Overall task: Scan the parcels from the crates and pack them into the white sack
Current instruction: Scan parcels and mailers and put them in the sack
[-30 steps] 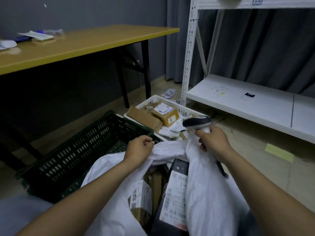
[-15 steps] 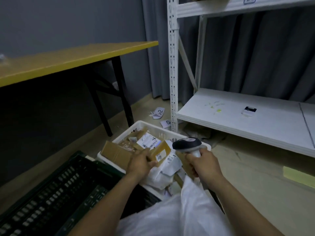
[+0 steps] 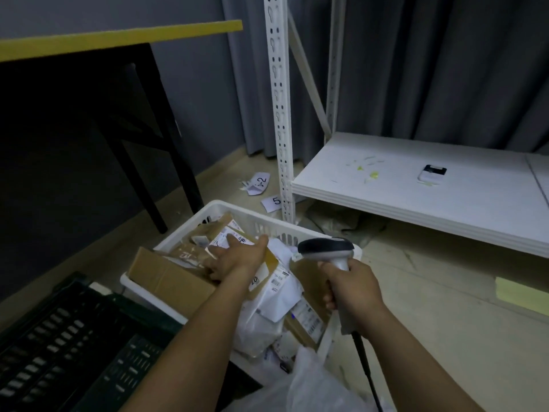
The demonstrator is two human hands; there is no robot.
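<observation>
A white crate [image 3: 237, 210] on the floor holds several cardboard and white plastic parcels. My left hand [image 3: 237, 258] lies over a small labelled cardboard box [image 3: 270, 263] on top of the pile, fingers curled over its left edge and thumb on its far corner. My right hand [image 3: 352, 288] grips the handle of a grey barcode scanner [image 3: 326, 248], its head held above the crate's right rim and facing left toward the box. The white sack [image 3: 315, 385] shows at the bottom edge, its mouth out of view.
A dark green crate [image 3: 74, 337] stands at the lower left, touching the white one. A long cardboard box [image 3: 166, 275] leans on the white crate's near-left corner. A white shelf unit [image 3: 416, 200] stands to the right, a yellow-topped table [image 3: 118, 37] to the left. Paper slips [image 3: 260, 182] lie on the floor.
My view swung from the sack up to the white crate. My left hand let go of the sack's edge and moved onto the small cardboard box. My right hand keeps the scanner.
</observation>
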